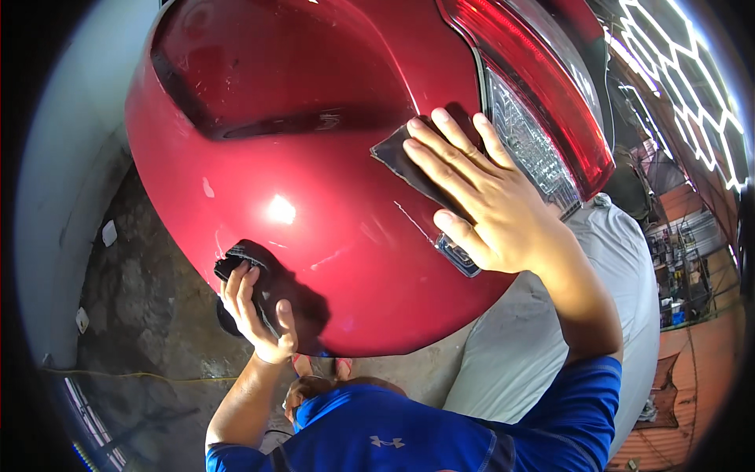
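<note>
A glossy red car bumper (307,204) fills the middle, with a few pale scratches and a bright reflection on it. My right hand (487,193) lies with fingers stretched out and spread, pressing a dark thin sheet of sandpaper (405,161) flat on the red panel just left of the tail light (543,102). Below that hand, a small chrome emblem (458,258) shows in part. At the lower left of the bumper, my left hand (259,311) is closed on a bunched black cloth (263,263) that rests against the paint; part of the cloth is hidden by the fingers.
A grey cover (543,346) drapes over something at the right, below the tail light. A white wall (67,173) runs along the left, beside a stained concrete floor (149,291) crossed by a yellow cord (169,380). Shelves with goods (684,267) stand far right, near hexagonal lights (684,71).
</note>
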The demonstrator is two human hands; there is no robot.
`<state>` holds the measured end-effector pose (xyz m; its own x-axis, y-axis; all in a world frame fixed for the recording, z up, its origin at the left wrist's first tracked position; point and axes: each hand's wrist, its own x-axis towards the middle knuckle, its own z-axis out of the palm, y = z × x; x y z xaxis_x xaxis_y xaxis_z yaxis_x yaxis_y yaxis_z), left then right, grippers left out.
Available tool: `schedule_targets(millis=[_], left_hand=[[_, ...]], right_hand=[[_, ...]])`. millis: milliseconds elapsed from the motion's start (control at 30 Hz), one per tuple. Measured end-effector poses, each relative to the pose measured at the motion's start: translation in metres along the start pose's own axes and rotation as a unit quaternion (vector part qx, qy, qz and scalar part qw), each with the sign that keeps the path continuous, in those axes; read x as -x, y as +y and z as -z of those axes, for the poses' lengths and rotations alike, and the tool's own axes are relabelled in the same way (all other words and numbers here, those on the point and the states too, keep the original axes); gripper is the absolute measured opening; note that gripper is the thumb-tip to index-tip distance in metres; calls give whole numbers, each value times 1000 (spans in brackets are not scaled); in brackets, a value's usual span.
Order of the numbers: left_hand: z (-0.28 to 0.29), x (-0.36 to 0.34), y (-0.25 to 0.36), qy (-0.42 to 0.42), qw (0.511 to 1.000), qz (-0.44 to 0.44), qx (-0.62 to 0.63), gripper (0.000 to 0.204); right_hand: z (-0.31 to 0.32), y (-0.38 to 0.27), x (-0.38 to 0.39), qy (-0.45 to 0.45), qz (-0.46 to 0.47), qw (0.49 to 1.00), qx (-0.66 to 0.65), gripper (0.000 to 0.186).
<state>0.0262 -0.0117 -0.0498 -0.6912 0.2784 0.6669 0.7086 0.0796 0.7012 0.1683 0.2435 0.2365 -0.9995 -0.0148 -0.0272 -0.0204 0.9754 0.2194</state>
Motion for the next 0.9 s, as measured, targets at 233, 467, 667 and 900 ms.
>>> schedule_targets(millis=[233, 467, 667, 900], left_hand=[[11, -2, 6, -20, 999, -16, -42, 59], [10, -5, 6, -14, 998, -24, -48, 62], [8, -4, 3, -19, 998, -30, -47, 62], [8, -6, 4, -58, 996, -46, -55, 74]], right_hand=[[8, -1, 11, -31, 1, 999, -34, 78], [-17, -31, 10, 6, -14, 1000, 13, 77], [-30, -70, -14, 31, -11, 999, -30, 75], [-38, -74, -16, 55, -10, 998, -40, 75]])
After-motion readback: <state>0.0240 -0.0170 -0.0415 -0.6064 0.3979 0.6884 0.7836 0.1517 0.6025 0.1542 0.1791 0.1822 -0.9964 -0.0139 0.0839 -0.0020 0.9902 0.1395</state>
